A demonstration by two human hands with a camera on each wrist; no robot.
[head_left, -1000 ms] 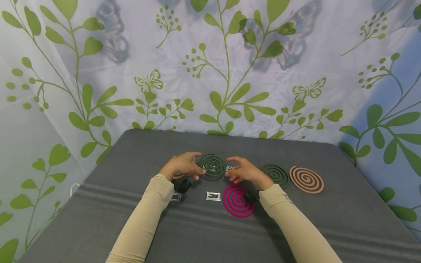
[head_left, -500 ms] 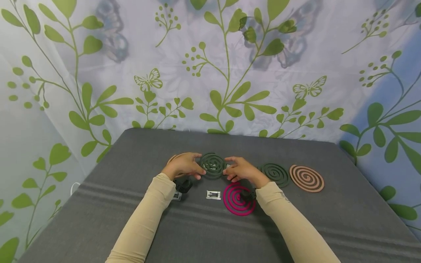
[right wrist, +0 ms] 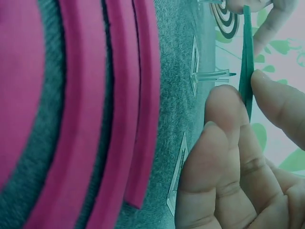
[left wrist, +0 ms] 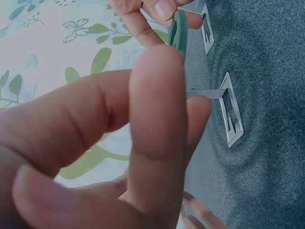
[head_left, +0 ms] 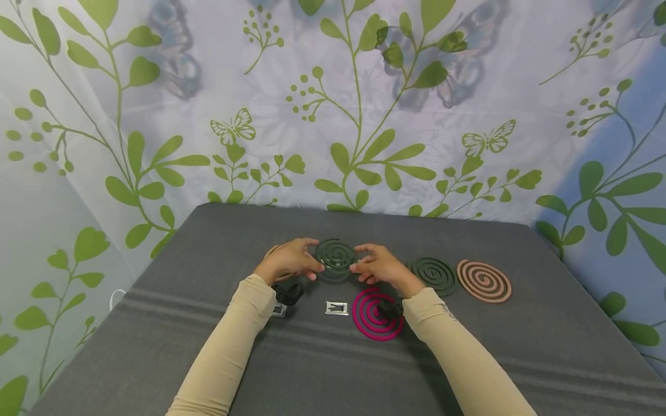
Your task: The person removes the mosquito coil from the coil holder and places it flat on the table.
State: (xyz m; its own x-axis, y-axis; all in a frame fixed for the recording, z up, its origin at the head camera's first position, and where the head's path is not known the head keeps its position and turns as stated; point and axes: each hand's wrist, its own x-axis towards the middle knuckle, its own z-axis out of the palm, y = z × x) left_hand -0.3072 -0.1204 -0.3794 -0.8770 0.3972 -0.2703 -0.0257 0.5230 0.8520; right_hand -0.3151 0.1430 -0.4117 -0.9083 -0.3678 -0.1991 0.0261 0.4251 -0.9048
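Logged from my remote station. Green coil (head_left: 336, 254): centre, raised above the grey table (head_left: 291, 370), over a metal stand (right wrist: 209, 76) with an upright prong. Left hand (head_left: 291, 258): nine o'clock of the coil, curled fingers gripping its rim. Right hand (head_left: 382, 267): three o'clock, thumb and fingertips pinching the opposite rim. Change: right fingers, just off the rim one second back, now meet it; I judge the coil better steadied above the stand. Also listed: flat metal plate (head_left: 336, 308), six o'clock; pink coil (head_left: 364, 323), five; tan coil (head_left: 484, 281), three, farthest out.
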